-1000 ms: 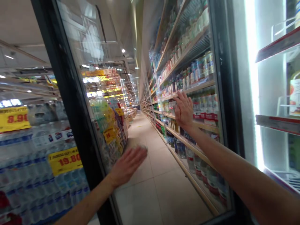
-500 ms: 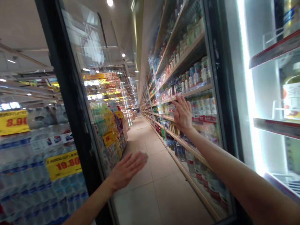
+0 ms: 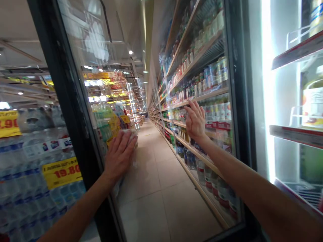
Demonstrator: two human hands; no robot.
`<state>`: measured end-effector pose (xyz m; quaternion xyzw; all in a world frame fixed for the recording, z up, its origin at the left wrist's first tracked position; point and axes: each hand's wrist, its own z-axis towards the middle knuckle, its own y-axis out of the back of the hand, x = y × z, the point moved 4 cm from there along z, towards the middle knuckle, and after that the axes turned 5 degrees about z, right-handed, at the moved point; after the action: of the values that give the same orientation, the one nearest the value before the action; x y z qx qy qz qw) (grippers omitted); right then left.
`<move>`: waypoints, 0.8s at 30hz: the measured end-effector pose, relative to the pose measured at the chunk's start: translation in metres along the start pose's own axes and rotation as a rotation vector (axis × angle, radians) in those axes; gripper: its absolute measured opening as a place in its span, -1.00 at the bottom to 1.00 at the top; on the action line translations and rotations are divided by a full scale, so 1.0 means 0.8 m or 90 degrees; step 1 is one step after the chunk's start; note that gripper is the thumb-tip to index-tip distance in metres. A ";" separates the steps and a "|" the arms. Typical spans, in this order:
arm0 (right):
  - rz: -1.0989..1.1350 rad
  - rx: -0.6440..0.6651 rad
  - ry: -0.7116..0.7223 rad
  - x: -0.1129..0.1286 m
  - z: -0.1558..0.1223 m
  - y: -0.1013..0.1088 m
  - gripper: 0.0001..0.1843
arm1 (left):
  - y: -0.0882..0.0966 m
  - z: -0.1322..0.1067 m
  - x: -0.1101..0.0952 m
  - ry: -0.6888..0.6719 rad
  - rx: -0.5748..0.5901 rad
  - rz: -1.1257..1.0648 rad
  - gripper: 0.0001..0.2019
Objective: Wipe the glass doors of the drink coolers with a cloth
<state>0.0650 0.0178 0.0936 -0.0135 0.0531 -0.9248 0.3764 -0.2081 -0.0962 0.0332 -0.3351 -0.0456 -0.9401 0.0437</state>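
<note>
A black-framed glass door point(image 3: 85, 158) is standing open in a shop aisle, filling the middle of the view. The left hand point(image 3: 121, 153) is lying against its pane near the left edge of the frame, the fingers stretched out nearly straight and close together; a pale, blurred scrap point(image 3: 133, 132) is showing at the fingertips, and I cannot tell what it is or how firmly it is held. The right hand point(image 3: 196, 121) is resting up by the pane, higher and to the right, its fingers loosely bent and slightly apart, with nothing visible in them.

In the glass, tiled floor point(image 3: 141, 201) is running far back, pale and seamed. Long shelves point(image 3: 214, 93) of cans and bottles are lining its right side, and piled goods point(image 3: 101, 116) are standing on its left beneath glowing yellow signs. Outside the frame, at left, packs of bottled water point(image 3: 22, 191) are rising in stacks, carrying a yellow price sign point(image 3: 62, 172) that is reading 19.80. Small lights are dotting the beamed ceiling point(image 3: 20, 23). At right, a bright light strip point(image 3: 267, 84) is shining beside cooler shelves point(image 3: 295, 132), where a white-labelled bottle point(image 3: 313, 104) is sitting.
</note>
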 end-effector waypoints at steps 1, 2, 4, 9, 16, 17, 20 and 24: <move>-0.002 -0.001 -0.001 0.000 0.000 0.001 -0.54 | 0.000 0.002 -0.002 0.006 -0.007 0.003 -0.41; -0.007 -0.002 -0.002 0.001 0.000 0.001 -0.54 | -0.002 0.002 -0.011 -0.038 0.005 -0.011 -0.44; -0.015 -0.005 0.002 0.003 -0.002 0.002 -0.55 | -0.005 -0.004 -0.038 -0.207 0.058 -0.065 -0.53; -0.018 0.008 0.014 0.005 -0.009 0.003 -0.56 | -0.006 0.025 -0.034 -0.175 0.053 -0.057 -0.58; -0.014 0.011 0.009 0.003 -0.011 0.003 -0.56 | -0.014 0.034 -0.083 -0.299 0.052 -0.072 -0.56; -0.016 0.011 0.010 0.003 -0.011 0.003 -0.56 | -0.016 0.028 -0.096 -0.376 0.070 -0.096 -0.57; -0.022 0.012 0.015 0.003 -0.011 0.003 -0.56 | -0.021 0.042 -0.090 -0.348 0.070 -0.095 -0.56; -0.021 0.011 0.015 0.003 -0.010 0.004 -0.56 | -0.017 0.081 -0.042 -0.050 -0.013 -0.011 -0.53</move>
<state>0.0649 0.0150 0.0850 0.0001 0.0492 -0.9314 0.3606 -0.1436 -0.0733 0.0610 -0.3721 -0.0404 -0.9268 0.0302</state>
